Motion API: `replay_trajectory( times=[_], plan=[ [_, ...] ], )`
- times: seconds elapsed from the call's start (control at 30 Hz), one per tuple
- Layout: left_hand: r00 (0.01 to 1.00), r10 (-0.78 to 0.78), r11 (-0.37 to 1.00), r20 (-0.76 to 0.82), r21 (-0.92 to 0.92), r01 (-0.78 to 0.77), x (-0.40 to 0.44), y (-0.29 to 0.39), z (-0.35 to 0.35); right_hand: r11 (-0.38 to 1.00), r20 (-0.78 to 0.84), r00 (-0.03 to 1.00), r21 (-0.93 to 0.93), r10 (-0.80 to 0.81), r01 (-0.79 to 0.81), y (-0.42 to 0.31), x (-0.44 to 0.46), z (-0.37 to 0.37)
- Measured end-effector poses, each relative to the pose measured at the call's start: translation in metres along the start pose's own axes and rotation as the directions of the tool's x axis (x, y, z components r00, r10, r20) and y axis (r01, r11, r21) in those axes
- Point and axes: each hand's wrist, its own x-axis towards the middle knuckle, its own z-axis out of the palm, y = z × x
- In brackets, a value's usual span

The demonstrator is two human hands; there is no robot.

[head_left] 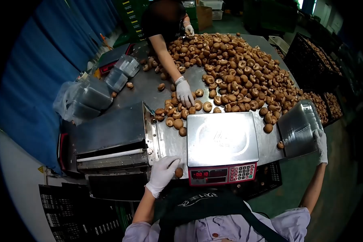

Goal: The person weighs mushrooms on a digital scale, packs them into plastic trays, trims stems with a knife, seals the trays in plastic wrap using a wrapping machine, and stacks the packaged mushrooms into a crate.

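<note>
Here I have my white-gloved right hand (321,144) gripping one clear plastic tray stack (297,130), my white-gloved left hand (163,173) half-open beside one round brown mushroom (179,173).

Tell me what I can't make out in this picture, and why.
All in the head view:
How many pieces make up the tray stack at the right hand: their edges blend together.
Whether the left hand touches the mushroom beside it: one angle cannot settle it.
Writing on the scale pan: faint, washed out by glare.
Keypad labels: too small.
The mushroom pile's lower layers: hidden under upper ones.
</note>
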Motion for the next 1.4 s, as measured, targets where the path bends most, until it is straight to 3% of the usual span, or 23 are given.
replay_trajectory(
  times=[0.03,0.13,0.33,0.43,0.5,0.53,0.6,0.63,0.7,0.8,0.87,0.9,0.97,1.0,1.03,1.07,1.13,1.17,1.2,1.27,1.3,1.33,1.4],
  plan=[
    [0.999,-0.045,0.999,0.015,0.006,0.045,0.001,-0.002,0.004,0.993,-0.041,0.999,0.114,-0.007,0.011,-0.011,-0.006,0.004],
    [0.999,-0.038,0.997,0.012,0.074,0.037,-0.001,-0.005,0.008,0.994,-0.136,0.989,0.080,-0.064,0.075,-0.017,-0.011,0.014],
    [0.964,-0.193,0.921,0.180,0.371,0.116,-0.010,-0.029,0.022,0.996,-0.040,0.997,0.049,-0.070,0.072,-0.007,0.001,0.006],
    [0.944,-0.024,0.809,0.331,0.561,-0.176,-0.021,-0.051,0.048,0.980,-0.127,0.983,-0.167,-0.134,0.112,-0.007,-0.001,0.012],
    [0.926,0.064,0.742,0.373,0.603,-0.294,-0.026,-0.064,0.061,0.965,-0.351,0.924,-0.256,-0.153,0.063,-0.021,-0.011,0.020],
    [0.909,0.090,0.648,0.407,0.670,-0.364,-0.027,-0.067,0.065,0.964,-0.345,0.925,-0.257,-0.159,0.070,-0.037,-0.017,0.023],
    [0.891,0.102,0.542,0.443,0.726,-0.423,-0.028,-0.073,0.072,0.792,-0.542,0.632,-0.578,-0.554,0.199,-0.084,-0.040,0.033],
    [0.897,0.046,0.529,0.439,0.751,-0.395,-0.028,-0.077,0.076,0.792,-0.538,0.635,-0.576,-0.555,0.204,-0.111,-0.053,0.041],
    [0.900,-0.015,0.511,0.437,0.777,-0.368,-0.029,-0.088,0.080,0.710,-0.496,0.516,-0.381,-0.698,0.593,-0.167,-0.083,0.065],
    [0.898,-0.037,0.554,0.438,0.757,-0.347,-0.025,-0.090,0.082,0.433,-0.283,0.349,-0.333,-0.893,0.838,-0.190,-0.102,0.142],
    [0.951,0.019,0.641,0.310,0.725,-0.250,-0.014,-0.071,0.072,0.547,0.095,0.547,-0.034,-0.832,0.837,-0.224,-0.126,0.179],
    [0.950,0.020,0.641,0.312,0.725,-0.252,-0.007,-0.070,0.071,0.516,0.226,0.507,-0.021,-0.832,0.856,-0.211,-0.127,0.207],
    [0.999,-0.014,0.888,0.038,0.461,-0.005,0.010,-0.069,0.068,0.491,0.354,0.459,0.001,-0.815,0.871,-0.200,-0.128,0.235],
    [0.999,-0.018,0.887,0.038,0.461,-0.001,0.023,-0.070,0.066,0.534,0.338,0.490,0.045,-0.803,0.844,-0.202,-0.127,0.238],
    [0.955,-0.293,0.940,-0.036,0.174,0.295,0.038,-0.072,0.064,0.574,0.327,0.519,0.092,-0.790,0.814,-0.204,-0.125,0.241],
    [0.832,-0.554,0.826,-0.025,-0.137,0.546,0.050,-0.075,0.061,0.574,0.332,0.516,0.101,-0.789,0.813,-0.205,-0.122,0.240],
    [0.840,-0.496,0.850,-0.221,-0.320,0.418,0.071,-0.112,0.076,0.625,0.407,0.529,0.147,-0.745,0.767,-0.210,-0.114,0.233],
    [0.865,-0.409,0.912,-0.290,-0.165,0.376,0.083,-0.099,0.068,0.637,0.413,0.540,0.142,-0.733,0.757,-0.212,-0.112,0.232],
    [0.859,-0.418,0.908,-0.296,-0.167,0.384,0.092,-0.110,0.072,0.632,0.421,0.530,0.148,-0.736,0.761,-0.213,-0.110,0.232],
    [0.899,-0.178,0.948,-0.399,0.175,0.265,0.110,-0.131,0.082,0.614,0.418,0.508,0.170,-0.753,0.771,-0.216,-0.103,0.231],
    [0.899,-0.317,0.906,-0.302,0.182,0.381,0.114,-0.133,0.086,0.629,0.440,0.513,0.168,-0.737,0.759,-0.224,-0.100,0.227],
    [0.895,-0.323,0.904,-0.309,0.179,0.388,0.118,-0.135,0.093,0.623,0.443,0.505,0.173,-0.741,0.763,-0.227,-0.093,0.228],
    [0.835,-0.335,0.893,-0.436,0.135,0.429,0.125,-0.143,0.109,0.610,0.394,0.499,0.242,-0.772,0.754,-0.233,-0.079,0.231]
  ],
)
